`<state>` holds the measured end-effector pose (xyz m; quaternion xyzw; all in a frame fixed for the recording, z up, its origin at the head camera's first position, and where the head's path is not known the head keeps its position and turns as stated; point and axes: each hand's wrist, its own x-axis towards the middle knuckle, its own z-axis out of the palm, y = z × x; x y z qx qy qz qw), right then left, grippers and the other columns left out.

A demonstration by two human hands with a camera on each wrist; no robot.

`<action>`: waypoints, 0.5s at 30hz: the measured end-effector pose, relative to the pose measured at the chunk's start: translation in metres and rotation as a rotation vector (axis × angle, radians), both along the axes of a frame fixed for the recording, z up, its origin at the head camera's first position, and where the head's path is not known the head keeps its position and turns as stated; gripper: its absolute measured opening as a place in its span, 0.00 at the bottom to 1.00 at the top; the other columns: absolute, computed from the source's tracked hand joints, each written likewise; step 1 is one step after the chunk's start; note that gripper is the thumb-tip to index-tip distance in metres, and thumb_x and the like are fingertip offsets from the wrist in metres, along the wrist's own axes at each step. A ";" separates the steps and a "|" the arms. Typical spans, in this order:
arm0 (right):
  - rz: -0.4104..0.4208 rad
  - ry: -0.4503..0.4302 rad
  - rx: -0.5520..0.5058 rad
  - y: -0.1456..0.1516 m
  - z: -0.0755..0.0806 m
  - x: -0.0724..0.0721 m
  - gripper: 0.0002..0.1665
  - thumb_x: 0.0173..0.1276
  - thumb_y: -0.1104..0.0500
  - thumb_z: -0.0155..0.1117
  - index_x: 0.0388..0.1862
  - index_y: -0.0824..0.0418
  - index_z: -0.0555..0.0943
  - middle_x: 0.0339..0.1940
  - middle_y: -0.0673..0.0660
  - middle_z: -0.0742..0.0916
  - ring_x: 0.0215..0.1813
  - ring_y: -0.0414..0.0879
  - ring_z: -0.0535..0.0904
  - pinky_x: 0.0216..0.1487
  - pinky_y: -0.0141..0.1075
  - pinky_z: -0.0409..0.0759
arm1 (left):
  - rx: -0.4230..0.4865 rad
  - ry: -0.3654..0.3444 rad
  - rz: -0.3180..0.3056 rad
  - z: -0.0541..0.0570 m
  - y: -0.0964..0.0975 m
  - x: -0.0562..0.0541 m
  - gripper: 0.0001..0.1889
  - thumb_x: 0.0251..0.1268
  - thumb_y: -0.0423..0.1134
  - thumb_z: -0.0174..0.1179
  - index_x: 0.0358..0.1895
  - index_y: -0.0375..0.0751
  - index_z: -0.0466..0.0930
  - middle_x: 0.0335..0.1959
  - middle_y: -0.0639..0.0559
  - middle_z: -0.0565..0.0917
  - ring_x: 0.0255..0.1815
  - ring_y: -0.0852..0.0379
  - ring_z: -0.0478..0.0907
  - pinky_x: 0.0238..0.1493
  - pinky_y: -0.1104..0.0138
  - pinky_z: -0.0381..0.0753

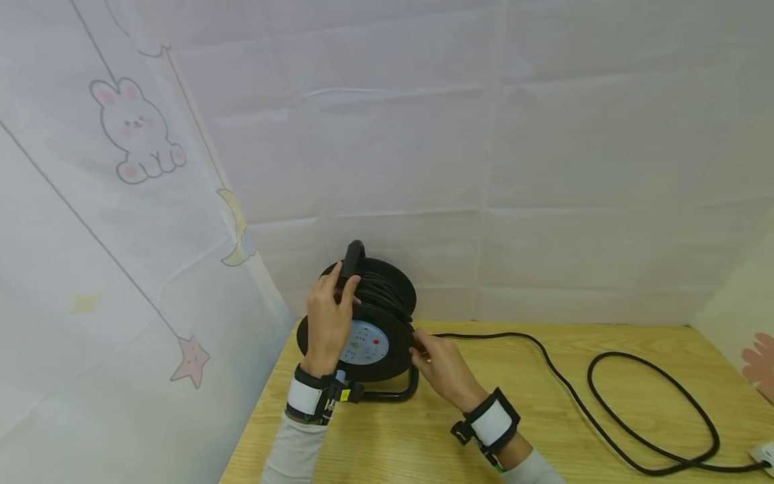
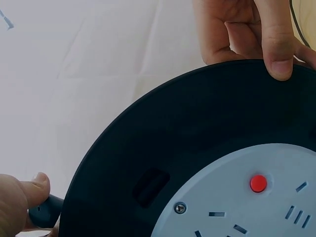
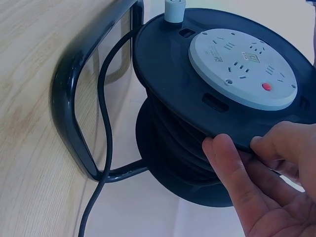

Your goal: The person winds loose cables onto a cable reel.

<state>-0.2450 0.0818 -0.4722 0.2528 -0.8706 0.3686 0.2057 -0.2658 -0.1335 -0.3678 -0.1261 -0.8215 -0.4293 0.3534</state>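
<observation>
A black cable reel [image 1: 396, 336] stands upright at the table's back left, with black cable wound between its two discs. My left hand [image 1: 326, 323] grips the black handle [image 1: 353, 257] on top; its thumb shows at the lower left of the left wrist view. At the front disc's right edge, my right hand [image 1: 444, 370] pinches the rim between thumb and fingers, as the right wrist view shows closely. The disc's pale socket panel [image 3: 242, 69] carries a red button [image 2: 257, 183]. A light-coloured knob [image 3: 175, 11] sticks out near the rim.
Beneath the reel is a black tubular stand [image 1: 393, 395] on the wooden table [image 1: 375, 444]. Loose black cable [image 1: 547, 363] runs right and loops, ending at a white piece [image 1: 763, 454] by the frame's edge. Pale sheeting [image 1: 423, 168] hangs close behind and at left.
</observation>
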 end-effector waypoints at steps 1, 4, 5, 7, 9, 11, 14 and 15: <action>-0.003 -0.003 0.003 0.001 0.000 0.000 0.10 0.71 0.70 0.71 0.47 0.60 0.83 0.41 0.56 0.93 0.41 0.47 0.92 0.40 0.34 0.88 | 0.000 -0.001 -0.001 0.000 0.000 0.000 0.28 0.81 0.44 0.61 0.72 0.27 0.74 0.41 0.37 0.84 0.29 0.48 0.86 0.41 0.57 0.81; -0.009 -0.012 0.007 0.002 0.001 0.002 0.10 0.71 0.70 0.71 0.47 0.60 0.83 0.41 0.56 0.93 0.41 0.46 0.92 0.40 0.32 0.88 | 0.000 -0.005 -0.003 0.000 0.002 0.001 0.28 0.81 0.45 0.61 0.72 0.27 0.74 0.41 0.37 0.84 0.29 0.49 0.86 0.41 0.57 0.81; -0.011 -0.016 0.006 0.003 0.001 0.002 0.10 0.71 0.70 0.71 0.47 0.60 0.83 0.41 0.56 0.93 0.42 0.46 0.92 0.40 0.32 0.88 | 0.001 -0.006 -0.004 0.000 0.003 0.002 0.28 0.81 0.45 0.61 0.72 0.28 0.74 0.41 0.37 0.84 0.29 0.49 0.87 0.41 0.58 0.81; -0.015 -0.025 0.008 0.004 0.001 0.003 0.10 0.71 0.70 0.71 0.47 0.60 0.83 0.41 0.56 0.92 0.42 0.46 0.91 0.41 0.32 0.87 | 0.002 -0.007 -0.007 0.000 0.004 0.003 0.28 0.81 0.45 0.62 0.72 0.28 0.74 0.42 0.37 0.84 0.29 0.50 0.87 0.39 0.61 0.80; -0.017 -0.031 0.009 0.005 0.000 0.004 0.10 0.71 0.70 0.71 0.47 0.60 0.83 0.41 0.56 0.92 0.42 0.46 0.91 0.41 0.32 0.87 | 0.003 -0.007 -0.009 0.000 0.005 0.004 0.28 0.81 0.44 0.62 0.72 0.28 0.74 0.42 0.37 0.84 0.29 0.50 0.87 0.38 0.63 0.79; -0.016 -0.035 0.009 0.006 0.000 0.005 0.10 0.71 0.70 0.71 0.46 0.60 0.83 0.41 0.56 0.92 0.42 0.46 0.91 0.41 0.32 0.88 | 0.003 -0.003 -0.011 0.000 0.006 0.006 0.27 0.80 0.44 0.62 0.72 0.28 0.74 0.42 0.37 0.84 0.29 0.50 0.87 0.36 0.65 0.78; -0.012 -0.031 0.004 0.008 0.000 0.006 0.11 0.71 0.71 0.71 0.47 0.60 0.83 0.42 0.56 0.92 0.42 0.47 0.91 0.41 0.32 0.88 | 0.005 0.004 -0.014 0.000 0.007 0.006 0.27 0.80 0.43 0.62 0.72 0.27 0.75 0.42 0.37 0.84 0.28 0.50 0.87 0.35 0.66 0.77; -0.010 -0.030 0.001 0.008 0.000 0.006 0.11 0.71 0.71 0.71 0.47 0.60 0.83 0.42 0.56 0.92 0.42 0.47 0.91 0.42 0.33 0.88 | 0.006 0.006 -0.015 0.000 0.008 0.006 0.27 0.80 0.43 0.62 0.72 0.27 0.75 0.42 0.37 0.84 0.28 0.50 0.87 0.35 0.67 0.77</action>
